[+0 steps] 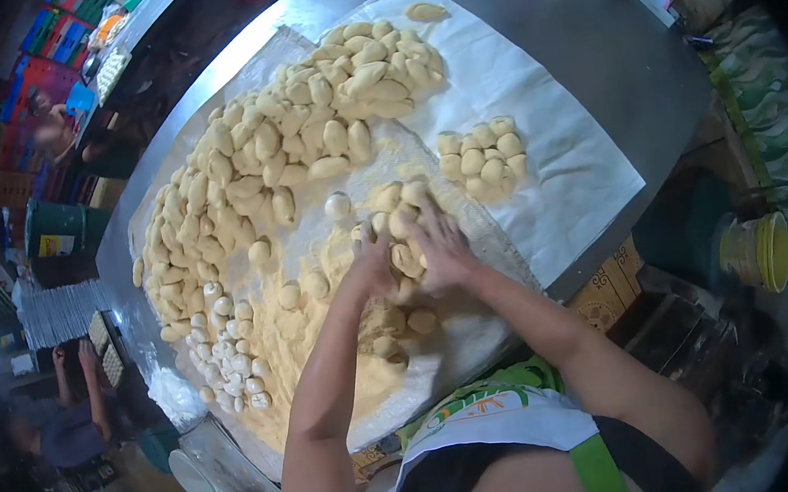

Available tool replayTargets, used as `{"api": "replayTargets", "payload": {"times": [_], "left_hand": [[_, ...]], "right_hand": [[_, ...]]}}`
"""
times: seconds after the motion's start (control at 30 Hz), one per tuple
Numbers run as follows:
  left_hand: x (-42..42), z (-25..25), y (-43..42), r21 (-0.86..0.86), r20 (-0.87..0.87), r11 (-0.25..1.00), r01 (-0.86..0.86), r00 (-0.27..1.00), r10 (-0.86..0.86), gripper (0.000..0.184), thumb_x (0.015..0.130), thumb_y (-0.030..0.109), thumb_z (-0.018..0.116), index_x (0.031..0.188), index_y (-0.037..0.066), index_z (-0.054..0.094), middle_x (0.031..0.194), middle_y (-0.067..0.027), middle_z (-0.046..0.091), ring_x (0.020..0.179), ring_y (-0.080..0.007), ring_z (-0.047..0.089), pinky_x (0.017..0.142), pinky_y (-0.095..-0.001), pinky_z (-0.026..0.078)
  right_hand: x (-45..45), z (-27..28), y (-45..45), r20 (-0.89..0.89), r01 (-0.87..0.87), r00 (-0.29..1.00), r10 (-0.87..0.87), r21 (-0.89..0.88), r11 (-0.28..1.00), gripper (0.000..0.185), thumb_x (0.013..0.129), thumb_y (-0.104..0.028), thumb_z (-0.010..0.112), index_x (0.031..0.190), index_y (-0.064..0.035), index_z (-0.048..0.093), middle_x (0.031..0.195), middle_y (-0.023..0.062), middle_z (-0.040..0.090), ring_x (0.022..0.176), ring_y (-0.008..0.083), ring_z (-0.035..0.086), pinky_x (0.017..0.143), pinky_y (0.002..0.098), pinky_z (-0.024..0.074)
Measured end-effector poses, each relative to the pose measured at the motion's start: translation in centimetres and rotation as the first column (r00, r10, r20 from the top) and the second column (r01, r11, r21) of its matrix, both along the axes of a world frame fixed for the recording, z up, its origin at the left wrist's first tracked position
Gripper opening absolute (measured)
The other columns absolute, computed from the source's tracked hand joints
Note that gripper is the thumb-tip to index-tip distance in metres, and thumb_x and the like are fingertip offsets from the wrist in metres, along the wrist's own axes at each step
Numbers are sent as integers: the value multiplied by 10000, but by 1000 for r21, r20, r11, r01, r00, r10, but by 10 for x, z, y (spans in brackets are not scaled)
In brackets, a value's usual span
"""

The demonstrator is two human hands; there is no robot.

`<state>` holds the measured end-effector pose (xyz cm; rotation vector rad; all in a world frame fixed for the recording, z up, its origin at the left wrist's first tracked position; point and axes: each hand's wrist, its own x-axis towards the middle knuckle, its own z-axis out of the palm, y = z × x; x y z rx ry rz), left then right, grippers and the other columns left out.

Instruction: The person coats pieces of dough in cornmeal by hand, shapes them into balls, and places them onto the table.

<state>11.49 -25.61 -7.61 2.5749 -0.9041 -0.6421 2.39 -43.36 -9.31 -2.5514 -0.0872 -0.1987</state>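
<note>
Several round dough pieces [405, 260] lie clustered between my two hands on a cloth dusted with yellow crumbs. My left hand [376, 262] presses at the cluster's left side, fingers bent around dough. Fingers spread, my right hand [440, 244] rests over the dough pieces on the right. A large heap of oval dough pieces [268, 139] curves across the back and left of the cloth. Whitish, floured balls [229, 350] sit at the lower left. Beyond my right hand, a small group of crumb-coated balls [484, 158] stands on a white sheet.
The metal table [522, 2] extends behind the white sheet [557, 152]. White flour [176, 396] is piled at its left edge. A yellow-rimmed bucket [775, 252] stands at the right. Other people are at the left, one with raised arms [94, 393]. Stacked crates [41, 86] are at the upper left.
</note>
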Motion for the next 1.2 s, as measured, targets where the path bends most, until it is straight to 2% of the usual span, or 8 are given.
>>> {"api": "replayTargets", "payload": {"times": [0.17, 0.33, 0.4, 0.47, 0.67, 0.9, 1.03, 1.2], "left_hand": [[48, 6, -33, -88, -165, 994, 61, 983, -75, 806, 661, 51, 699, 1425, 28, 446, 1259, -308, 551, 1288, -479, 454, 1036, -477, 447], [28, 63, -115, -310, -74, 920, 240, 959, -275, 616, 704, -67, 614, 1303, 75, 596, 1220, -254, 580, 1143, -411, 568, 975, -446, 484], [9, 76, -149, -444, -76, 871, 211, 960, -271, 649, 715, -75, 608, 1343, 85, 571, 1287, -247, 550, 1172, -405, 563, 985, -441, 481], [1, 80, -158, -567, -83, 805, 173, 961, -265, 683, 726, -83, 603, 1383, 94, 545, 1355, -240, 521, 1201, -399, 558, 995, -437, 479], [-9, 61, -128, -375, -62, 910, 178, 974, -216, 847, 777, 80, 746, 1526, 162, 359, 1554, -238, 306, 1374, -433, 396, 1080, -453, 431], [-63, 47, -32, 285, -68, 872, 399, 915, -397, 840, 768, 236, 807, 1501, 183, 400, 1586, -215, 260, 1469, -407, 252, 1130, -518, 367], [-87, 41, -8, 64, -120, 949, 309, 946, -301, 794, 754, 181, 790, 1467, 175, 441, 1556, -206, 314, 1433, -403, 317, 1108, -517, 385], [-106, 27, 4, 117, -24, 960, 255, 967, -254, 753, 747, 215, 783, 1425, 172, 459, 1470, -186, 395, 1352, -396, 400, 1053, -489, 420]], "right_hand": [[35, 1, -18, -37, -21, 999, 40, 400, 916, 1115, 535, -452, 903, 1449, -89, 378, 1453, 239, 369, 1298, 460, 416, 1096, 547, 345], [-8, 25, -67, 46, 157, 982, -181, 325, 933, 926, 561, -323, 909, 1338, -77, 471, 1393, 228, 409, 1255, 449, 452, 1047, 525, 406], [-23, 6, -88, 479, 190, 792, -378, 395, 899, 758, 671, -386, 852, 1282, -82, 524, 1361, 248, 446, 1244, 454, 462, 1033, 515, 409], [-37, -3, -115, 463, 254, 779, -422, 382, 888, 761, 673, -356, 852, 1297, -70, 524, 1390, 263, 420, 1271, 458, 440, 1054, 519, 393], [-56, 31, -131, 224, 483, 857, -464, -36, 875, 799, 717, -309, 829, 1390, -44, 489, 1494, 301, 335, 1351, 475, 375, 1112, 526, 347], [-51, 8, -236, 432, 650, 698, -572, -47, 758, 714, 872, -333, 701, 1486, -103, 417, 1525, 300, 310, 1397, 505, 318, 1127, 566, 315], [-17, -15, -353, 290, 906, 410, -865, -240, 349, 619, 935, -354, 615, 1492, -172, 417, 1463, 276, 424, 1408, 478, 323, 1128, 554, 328], [-31, -54, -449, -102, 759, 511, -853, -412, 504, 452, 942, -328, 610, 1361, -160, 581, 1377, 237, 524, 1329, 401, 444, 1097, 485, 381]]}}
